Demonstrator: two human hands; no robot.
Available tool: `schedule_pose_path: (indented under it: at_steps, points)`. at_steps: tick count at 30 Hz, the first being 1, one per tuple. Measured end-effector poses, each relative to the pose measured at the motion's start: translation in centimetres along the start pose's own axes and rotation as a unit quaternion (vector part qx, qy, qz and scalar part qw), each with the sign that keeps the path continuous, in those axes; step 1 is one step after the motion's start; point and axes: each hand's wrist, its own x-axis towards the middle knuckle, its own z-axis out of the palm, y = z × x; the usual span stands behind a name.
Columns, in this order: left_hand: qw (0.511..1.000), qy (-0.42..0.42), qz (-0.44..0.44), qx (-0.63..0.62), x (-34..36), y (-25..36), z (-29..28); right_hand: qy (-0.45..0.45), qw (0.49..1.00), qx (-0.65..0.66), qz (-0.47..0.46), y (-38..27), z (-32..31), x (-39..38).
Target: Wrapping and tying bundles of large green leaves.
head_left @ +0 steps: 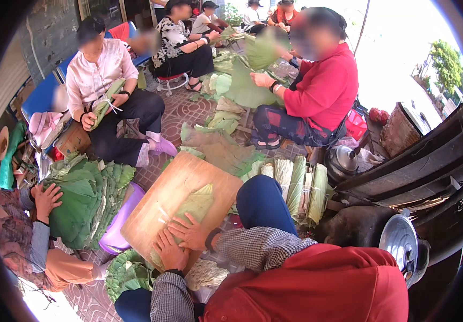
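While the left hand [170, 251] and right hand [189, 232] lay on a leaf bundle [198, 202] near the right edge of the worktop [156, 201], their fingers were spread. It looked half done, with no string seen around it. Past that edge, rolls [297, 185] looked finished. Past the left edge, a leaf pile [78, 198] seemed left to use. A blue knee [263, 201] blocked the rolls a bit.

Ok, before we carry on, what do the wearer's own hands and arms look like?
Both the left hand and the right hand are ungloved. The sleeves are a small dark-and-white check, each ending in a dark band at the wrist; whether that is cuff or bracelet, I can't tell. No markings stand out.
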Motion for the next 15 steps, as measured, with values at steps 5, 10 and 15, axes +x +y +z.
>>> schedule_pose_path:
  at_steps: [5, 10, 15]
  points:
    - [1.0, 0.002, -0.006, 0.0, -0.9, -0.6, -0.3, -0.03, 0.998, 0.017, 0.05, 1.1, -1.4, 0.3]
    - [0.999, -0.004, -0.025, 0.023, -1.5, -1.2, 0.2, -0.059, 0.982, -0.008, 0.18, 3.9, -3.0, 0.4]
    - [0.999, -0.003, -0.027, 0.023, -1.2, -1.1, -0.7, -0.031, 0.986, -0.018, 0.164, 4.1, -2.2, 0.4]
